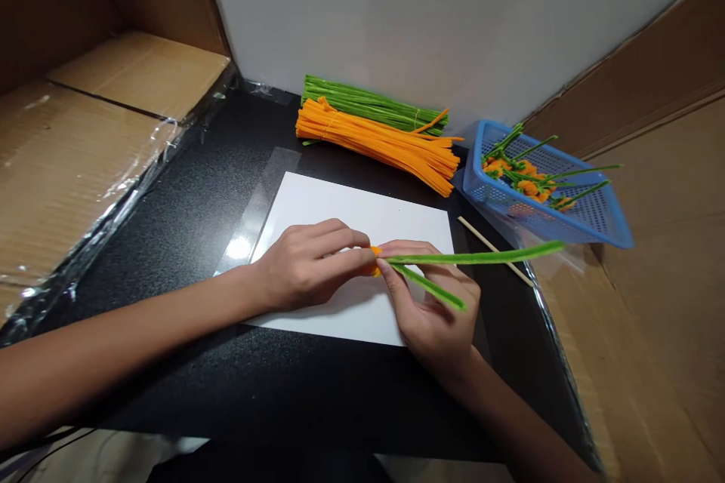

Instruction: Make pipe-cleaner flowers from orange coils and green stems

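Note:
Over the white sheet (362, 200), my left hand (314, 260) pinches a small orange fuzzy piece (375, 261), mostly hidden by the fingers. My right hand (433, 302) meets it from the right, thumb and fingers closed at the base of a green pipe cleaner (476, 258). Two green ends spread to the right from that point: a long one reaches past my right hand, and a shorter one slants down across its palm side. Fingertips of both hands nearly touch.
Behind the sheet lie an orange pipe cleaner bundle (379, 142) and a green bundle (368, 102). At the right, a blue basket (600, 223) holds several orange-and-green pieces (528, 186). A thin wooden stick (495, 250) lies beside the sheet. Cardboard (79, 143) borders the left.

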Motion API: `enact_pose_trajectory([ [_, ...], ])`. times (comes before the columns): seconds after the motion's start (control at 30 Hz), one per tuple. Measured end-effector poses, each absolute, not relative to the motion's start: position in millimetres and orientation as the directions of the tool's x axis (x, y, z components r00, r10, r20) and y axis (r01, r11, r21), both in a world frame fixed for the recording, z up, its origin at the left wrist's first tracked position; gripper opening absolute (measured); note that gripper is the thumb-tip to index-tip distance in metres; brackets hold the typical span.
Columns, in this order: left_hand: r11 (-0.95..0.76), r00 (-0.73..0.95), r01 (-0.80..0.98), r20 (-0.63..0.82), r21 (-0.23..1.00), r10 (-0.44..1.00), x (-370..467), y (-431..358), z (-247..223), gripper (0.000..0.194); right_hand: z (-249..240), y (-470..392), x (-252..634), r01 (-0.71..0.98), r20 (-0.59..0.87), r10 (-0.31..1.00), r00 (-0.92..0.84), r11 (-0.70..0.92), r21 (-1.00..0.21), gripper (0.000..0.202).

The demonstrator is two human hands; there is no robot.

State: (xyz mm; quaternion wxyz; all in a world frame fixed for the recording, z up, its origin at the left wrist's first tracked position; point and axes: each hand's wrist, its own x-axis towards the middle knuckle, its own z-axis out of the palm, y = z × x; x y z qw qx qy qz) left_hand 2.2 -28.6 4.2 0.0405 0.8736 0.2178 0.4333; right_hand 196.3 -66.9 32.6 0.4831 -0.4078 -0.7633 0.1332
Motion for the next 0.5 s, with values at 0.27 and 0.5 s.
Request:
enact_pose_trajectory([
  [0.27, -0.844, 0.537, 0.263, 0.655, 0.468, 0.531, 1.1, -28.5, 11.8, 0.030, 31.2, -65.6, 198.8, 0.536, 0.581, 0.787, -0.208, 0.589, -0.605, 0.011],
  [0.5, -0.499, 0.548, 0.149, 0.349, 0.854, 0.760, 5.1, -27.6, 15.3, 0.014, 39.3, -63.7, 199.6, 0.522, 0.447, 0.875, -0.184, 0.473, -0.710, 0.007],
])
